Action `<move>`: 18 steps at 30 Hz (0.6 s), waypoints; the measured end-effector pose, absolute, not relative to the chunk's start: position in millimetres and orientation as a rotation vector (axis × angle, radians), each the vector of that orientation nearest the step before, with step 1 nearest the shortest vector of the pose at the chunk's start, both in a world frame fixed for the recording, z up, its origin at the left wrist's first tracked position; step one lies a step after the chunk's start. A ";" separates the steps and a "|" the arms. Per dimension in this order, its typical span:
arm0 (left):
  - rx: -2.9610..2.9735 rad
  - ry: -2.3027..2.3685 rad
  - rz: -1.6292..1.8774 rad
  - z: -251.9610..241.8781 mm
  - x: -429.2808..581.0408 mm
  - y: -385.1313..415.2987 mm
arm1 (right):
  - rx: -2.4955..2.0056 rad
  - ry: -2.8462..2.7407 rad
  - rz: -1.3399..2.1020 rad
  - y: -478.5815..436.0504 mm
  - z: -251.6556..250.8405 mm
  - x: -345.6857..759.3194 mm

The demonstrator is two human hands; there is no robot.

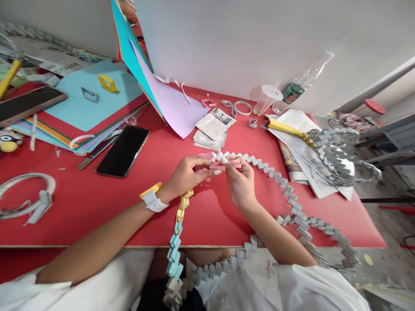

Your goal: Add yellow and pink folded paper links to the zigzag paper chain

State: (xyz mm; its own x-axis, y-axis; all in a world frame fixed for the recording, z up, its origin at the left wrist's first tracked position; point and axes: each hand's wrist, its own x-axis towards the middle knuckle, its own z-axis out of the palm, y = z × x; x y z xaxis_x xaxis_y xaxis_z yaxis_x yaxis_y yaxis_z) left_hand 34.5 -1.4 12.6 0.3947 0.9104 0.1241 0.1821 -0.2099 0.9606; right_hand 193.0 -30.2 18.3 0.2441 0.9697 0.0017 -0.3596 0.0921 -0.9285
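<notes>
Over the red table (pixel 168 203), my left hand (pixel 186 175) pinches pink folded paper links (pixel 207 156) between thumb and fingers. My right hand (pixel 241 185) grips a narrow pink folded paper strip (pixel 235 165), which meets the left fingertips. The exact join is partly hidden by the fingers. From under my left hand a zigzag paper chain hangs over the table edge, with yellow links (pixel 183 203) above light blue links (pixel 174 255). Behind my right hand, a grey newspaper chain (pixel 264 166) curves away to the right and off the table edge.
Left of my hands lies a black phone (pixel 123 151), beside stacked coloured paper (pixel 87 95). Newspaper pieces (pixel 214 127) lie ahead. A plastic cup (pixel 267 99) and a bottle (pixel 293 93) are near the wall. Coiled chain (pixel 337 155) rests on papers at right; a white ring (pixel 48 183) lies left.
</notes>
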 end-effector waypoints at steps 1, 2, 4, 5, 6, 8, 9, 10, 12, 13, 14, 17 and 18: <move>1.658 0.971 0.931 13.1 34.7 -1.7 | -0.995 -0.801 1.167 -31.0 18.2 192.8; 1.655 0.963 0.938 13.8 34.6 -1.7 | -0.991 -0.826 1.182 -31.5 18.5 193.6; 1.656 0.948 0.924 15.1 33.6 -0.7 | -0.999 -0.906 1.236 -30.6 20.4 198.3; 1.666 0.942 0.908 15.4 33.0 0.1 | -1.019 -0.967 1.273 -29.4 22.2 201.9; 1.677 0.939 0.890 15.5 32.3 1.0 | -1.045 -1.034 1.308 -27.9 24.4 205.9; 1.703 0.934 0.848 14.8 31.1 2.5 | -1.102 -1.179 1.346 -24.8 29.8 213.8; 1.714 0.925 0.827 14.3 30.6 3.0 | -1.122 -1.248 1.342 -23.6 32.5 217.2; 1.716 0.907 0.816 14.0 30.2 3.3 | -1.136 -1.301 1.332 -22.7 34.9 220.0; 1.663 0.862 0.833 13.9 29.6 3.3 | -1.153 -1.331 1.311 -21.9 37.9 223.5; 1.599 0.843 0.861 14.2 29.5 3.0 | -1.160 -1.303 1.304 -22.0 38.2 224.2; 1.505 0.832 0.898 14.8 29.8 2.7 | -1.162 -1.246 1.298 -22.4 37.7 224.0; 1.143 0.775 0.959 16.8 33.0 0.9 | -1.120 -1.041 1.307 -25.1 32.7 218.1; 1.032 0.738 0.969 17.4 34.8 0.0 | -1.101 -0.985 1.307 -26.5 30.7 214.5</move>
State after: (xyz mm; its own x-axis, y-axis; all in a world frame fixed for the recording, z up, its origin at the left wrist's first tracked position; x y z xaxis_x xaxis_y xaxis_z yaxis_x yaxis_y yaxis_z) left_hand 34.8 0.0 17.4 0.4030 0.9132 -0.0597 -0.3004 0.1937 0.9340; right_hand 214.5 -26.5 30.7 0.0428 0.9976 -0.0550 -0.2219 -0.0442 -0.9741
